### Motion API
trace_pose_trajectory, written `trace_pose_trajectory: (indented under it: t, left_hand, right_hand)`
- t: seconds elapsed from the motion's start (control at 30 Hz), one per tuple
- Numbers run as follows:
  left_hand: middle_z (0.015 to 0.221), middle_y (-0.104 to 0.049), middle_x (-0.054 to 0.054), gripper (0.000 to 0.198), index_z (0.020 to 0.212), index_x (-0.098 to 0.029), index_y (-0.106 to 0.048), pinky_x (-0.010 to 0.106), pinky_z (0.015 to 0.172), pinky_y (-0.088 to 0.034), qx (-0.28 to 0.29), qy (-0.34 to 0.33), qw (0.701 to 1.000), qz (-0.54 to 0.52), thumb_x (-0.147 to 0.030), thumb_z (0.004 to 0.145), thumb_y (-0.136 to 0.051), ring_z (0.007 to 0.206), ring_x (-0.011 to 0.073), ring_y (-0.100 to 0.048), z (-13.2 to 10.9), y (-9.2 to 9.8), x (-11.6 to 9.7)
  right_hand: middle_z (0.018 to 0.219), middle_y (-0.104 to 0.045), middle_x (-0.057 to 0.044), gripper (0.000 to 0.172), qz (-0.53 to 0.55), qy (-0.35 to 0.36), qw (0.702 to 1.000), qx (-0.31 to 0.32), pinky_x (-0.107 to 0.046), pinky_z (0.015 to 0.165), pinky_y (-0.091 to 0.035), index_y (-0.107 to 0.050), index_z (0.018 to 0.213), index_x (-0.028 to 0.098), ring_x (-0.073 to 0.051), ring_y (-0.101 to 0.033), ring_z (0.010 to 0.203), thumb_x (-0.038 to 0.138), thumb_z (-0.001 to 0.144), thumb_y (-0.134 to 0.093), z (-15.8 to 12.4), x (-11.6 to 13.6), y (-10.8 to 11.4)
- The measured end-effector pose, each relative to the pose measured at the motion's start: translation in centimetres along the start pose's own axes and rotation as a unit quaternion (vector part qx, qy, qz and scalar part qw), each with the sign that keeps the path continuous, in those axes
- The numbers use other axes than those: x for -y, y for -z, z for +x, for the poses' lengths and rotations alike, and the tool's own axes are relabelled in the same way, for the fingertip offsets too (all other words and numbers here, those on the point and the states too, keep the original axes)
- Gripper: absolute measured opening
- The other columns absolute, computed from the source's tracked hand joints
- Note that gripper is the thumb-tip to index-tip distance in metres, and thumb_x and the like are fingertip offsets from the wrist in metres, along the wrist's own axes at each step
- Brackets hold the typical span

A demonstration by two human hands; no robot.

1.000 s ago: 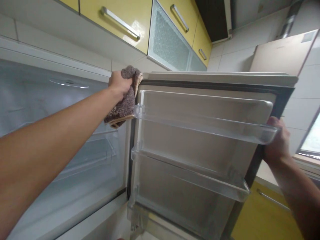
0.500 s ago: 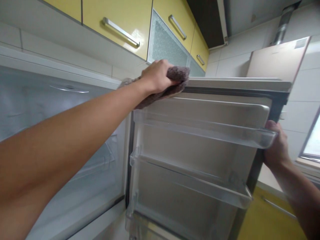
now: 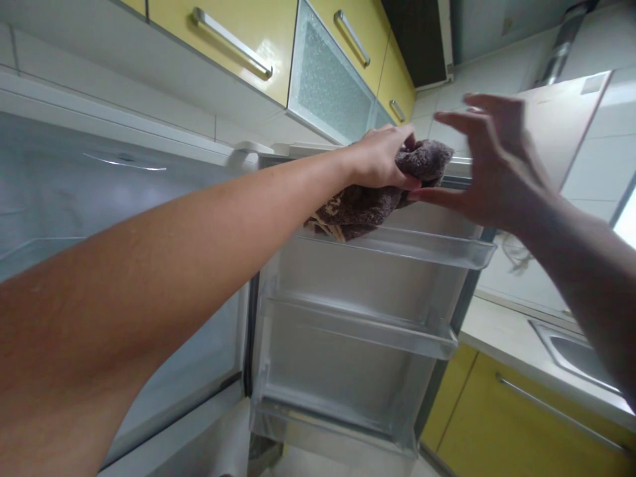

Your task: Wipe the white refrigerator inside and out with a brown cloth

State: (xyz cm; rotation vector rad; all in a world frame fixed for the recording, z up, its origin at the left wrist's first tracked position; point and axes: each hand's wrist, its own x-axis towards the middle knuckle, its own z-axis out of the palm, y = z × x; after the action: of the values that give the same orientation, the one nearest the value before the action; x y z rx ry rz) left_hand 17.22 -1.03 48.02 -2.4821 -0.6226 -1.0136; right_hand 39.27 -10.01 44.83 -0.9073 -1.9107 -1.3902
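My left hand (image 3: pixel 385 159) grips a bunched dark brown cloth (image 3: pixel 362 209) at the top of the open fridge door. The cloth hangs down over the door's inner face, as far as the upper clear shelf (image 3: pixel 427 248). Close by on the right is my right hand (image 3: pixel 501 162), raised with its fingers spread and slightly blurred. Its thumb reaches the edge of the cloth by my left fingertips; whether it presses on the cloth I cannot tell. The fridge door (image 3: pixel 342 271) stands swung out, with its clear door shelves facing me.
To the left lies the open fridge interior (image 3: pixel 189 371). Yellow wall cabinets (image 3: pixel 223 40) hang above the door. At the right are a counter (image 3: pixel 501 331) with a sink (image 3: pixel 571 348) and yellow lower cabinets (image 3: pixel 536 424).
My left hand has slid right along the door top with the cloth. My right hand has let go of the door's outer edge and come up beside the cloth. The door's angle has shifted.
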Motion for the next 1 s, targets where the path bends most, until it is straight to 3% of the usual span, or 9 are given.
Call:
trace_pose_trajectory:
  t: [0.13, 0.27, 0.33, 0.4, 0.47, 0.57, 0.73, 0.83, 1.0]
  left_hand:
    - [0.148, -0.064, 0.014, 0.061, 0.149, -0.02, -0.054, 0.044, 0.108, -0.052, -0.061, 0.072, 0.993, -0.073, -0.044, 0.097, -0.073, 0.133, 0.0303, -0.062, -2.6, 1.2, 1.1]
    - [0.159, -0.055, 0.017, 0.054, 0.157, -0.017, -0.049, 0.05, 0.126, -0.034, -0.083, 0.184, 0.978, 0.058, -0.04, 0.108, -0.047, 0.15, 0.0332, -0.049, -6.6, 1.6, 5.6]
    - [0.164, -0.051, 0.018, 0.058, 0.159, -0.016, -0.048, 0.055, 0.132, -0.021, -0.037, 0.199, 0.971, 0.13, -0.04, 0.107, -0.048, 0.154, 0.0363, -0.042, -8.3, 1.5, 7.8]
    - [0.164, -0.051, 0.017, 0.061, 0.159, -0.016, -0.049, 0.055, 0.133, -0.018, -0.018, 0.19, 0.968, 0.165, -0.043, 0.104, -0.052, 0.154, 0.0369, -0.042, -9.1, 1.3, 9.2]
    - [0.159, -0.054, 0.017, 0.064, 0.157, -0.017, -0.052, 0.053, 0.131, -0.024, -0.032, 0.184, 0.967, 0.174, -0.047, 0.101, -0.058, 0.152, 0.038, -0.043, -9.0, 1.2, 9.7]
    - [0.155, -0.055, 0.015, 0.072, 0.153, -0.022, -0.057, 0.055, 0.125, -0.034, -0.032, 0.186, 0.966, 0.174, -0.058, 0.092, -0.069, 0.15, 0.0427, -0.041, -8.0, 1.3, 9.7]
    - [0.151, -0.052, 0.013, 0.071, 0.154, -0.032, -0.059, 0.055, 0.121, -0.04, -0.031, 0.192, 0.967, 0.167, -0.061, 0.09, -0.071, 0.147, 0.0441, -0.04, -8.0, 1.4, 9.4]
    - [0.148, -0.053, 0.012, 0.071, 0.152, -0.034, -0.06, 0.054, 0.122, -0.04, -0.044, 0.196, 0.967, 0.159, -0.065, 0.089, -0.071, 0.145, 0.0431, -0.041, -8.5, 1.2, 9.5]
    - [0.149, -0.052, 0.012, 0.074, 0.153, -0.035, -0.059, 0.054, 0.122, -0.041, -0.045, 0.2, 0.967, 0.152, -0.066, 0.087, -0.072, 0.146, 0.0421, -0.04, -8.3, 0.9, 9.8]
  right_hand:
    - [0.151, -0.056, -0.014, 0.11, 0.018, -0.016, 0.991, 0.135, -0.062, 0.111, -0.05, -0.027, 0.173, 0.028, -0.042, -0.061, 0.129, 0.05, 0.083, -0.086, 4.5, 1.1, -3.2]
    - [0.146, -0.059, -0.009, 0.066, 0.014, -0.114, 0.993, 0.036, -0.057, 0.119, -0.042, -0.047, 0.163, 0.027, -0.032, -0.06, 0.127, 0.041, 0.101, -0.066, 6.0, 0.9, -4.1]
    - [0.156, -0.049, -0.012, 0.057, -0.002, -0.167, 0.986, -0.012, -0.053, 0.12, -0.038, -0.054, 0.157, 0.018, -0.033, -0.053, 0.135, 0.043, 0.106, -0.059, 6.4, 0.1, -4.5]
    - [0.159, -0.041, -0.017, 0.062, -0.013, -0.184, 0.983, 0.022, -0.052, 0.118, -0.037, -0.061, 0.148, 0.007, -0.038, -0.044, 0.144, 0.052, 0.105, -0.059, 6.8, -0.8, -5.5]
    - [0.157, -0.041, -0.021, 0.072, 0.001, -0.171, 0.982, 0.077, -0.059, 0.116, -0.039, -0.063, 0.14, 0.001, -0.043, -0.038, 0.146, 0.062, 0.101, -0.062, 7.2, -1.5, -7.1]
    - [0.157, -0.042, -0.022, 0.079, 0.04, -0.131, 0.988, 0.066, -0.069, 0.116, -0.039, -0.059, 0.137, 0.002, -0.042, -0.037, 0.144, 0.071, 0.099, -0.063, 7.8, -1.3, -9.4]
    - [0.159, -0.044, -0.012, 0.076, 0.034, -0.038, 0.997, 0.057, -0.07, 0.121, -0.036, -0.057, 0.147, 0.019, -0.043, -0.039, 0.143, 0.066, 0.091, -0.076, 8.4, 1.7, -9.8]
    - [0.16, -0.044, -0.009, 0.063, 0.03, -0.026, 0.996, 0.083, -0.064, 0.121, -0.038, -0.063, 0.139, 0.021, -0.04, -0.037, 0.143, 0.058, 0.091, -0.079, 6.5, 0.8, -8.2]
    - [0.153, -0.051, -0.012, 0.046, -0.062, -0.192, 0.978, 0.052, -0.051, 0.108, -0.043, -0.073, 0.127, 0.024, -0.034, -0.043, 0.136, 0.04, 0.086, -0.083, -3.7, -7.4, -5.5]
